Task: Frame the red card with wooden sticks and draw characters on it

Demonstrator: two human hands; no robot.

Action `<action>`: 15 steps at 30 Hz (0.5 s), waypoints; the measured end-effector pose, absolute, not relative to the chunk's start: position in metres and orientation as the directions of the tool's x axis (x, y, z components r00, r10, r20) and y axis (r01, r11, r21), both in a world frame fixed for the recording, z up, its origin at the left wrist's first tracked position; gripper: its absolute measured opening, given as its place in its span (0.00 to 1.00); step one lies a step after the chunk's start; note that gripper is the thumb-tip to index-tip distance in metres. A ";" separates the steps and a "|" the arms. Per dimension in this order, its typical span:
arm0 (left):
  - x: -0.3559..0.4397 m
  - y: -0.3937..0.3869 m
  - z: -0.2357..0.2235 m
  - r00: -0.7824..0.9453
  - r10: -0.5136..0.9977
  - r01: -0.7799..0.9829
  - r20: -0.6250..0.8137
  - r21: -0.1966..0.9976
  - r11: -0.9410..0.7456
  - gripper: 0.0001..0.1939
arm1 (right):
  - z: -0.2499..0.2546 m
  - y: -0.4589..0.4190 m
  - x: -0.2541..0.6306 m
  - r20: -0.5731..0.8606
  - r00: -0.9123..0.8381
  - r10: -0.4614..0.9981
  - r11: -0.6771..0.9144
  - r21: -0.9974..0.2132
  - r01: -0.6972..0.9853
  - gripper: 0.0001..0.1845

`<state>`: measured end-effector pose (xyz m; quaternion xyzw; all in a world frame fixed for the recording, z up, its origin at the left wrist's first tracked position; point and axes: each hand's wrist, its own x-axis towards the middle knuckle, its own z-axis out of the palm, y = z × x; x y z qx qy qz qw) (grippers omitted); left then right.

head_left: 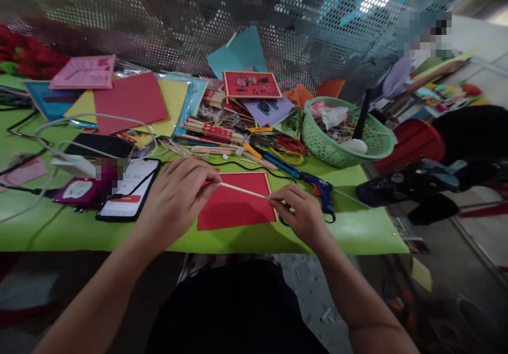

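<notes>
A thin pale stick (244,189) is held sideways above the red card (234,211), equally near both hands.
Its ends are pinched by left hand (182,192) and right hand (299,208); it slants down rightward across the flat, matte card, edged by pale strips at top and right.

Single head-worn view, facing forward and down, close above both hands (180,192), perforated panel (159,20) beyond.
</notes>
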<state>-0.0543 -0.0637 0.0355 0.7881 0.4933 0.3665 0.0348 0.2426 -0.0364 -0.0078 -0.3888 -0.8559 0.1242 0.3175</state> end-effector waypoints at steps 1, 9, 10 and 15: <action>-0.051 -0.054 0.035 0.197 0.821 0.690 0.536 0.519 -0.504 0.04 | -0.006 -0.036 0.241 0.418 -0.496 0.761 0.649 -0.503 0.571 0.06; 0.001 0.005 0.018 -0.043 0.989 -0.379 0.139 0.914 -0.145 0.15 | -0.010 -0.027 0.225 0.271 -0.316 0.909 0.401 -0.775 0.488 0.08; 0.006 0.008 0.017 -0.044 0.991 -0.406 0.127 0.904 -0.134 0.16 | -0.012 -0.025 0.224 0.263 -0.301 0.917 0.383 -0.794 0.473 0.08; 0.021 0.015 0.014 0.012 0.992 -0.504 0.126 0.857 -0.102 0.14 | -0.021 -0.020 0.211 0.205 -0.263 0.943 0.301 -0.862 0.408 0.12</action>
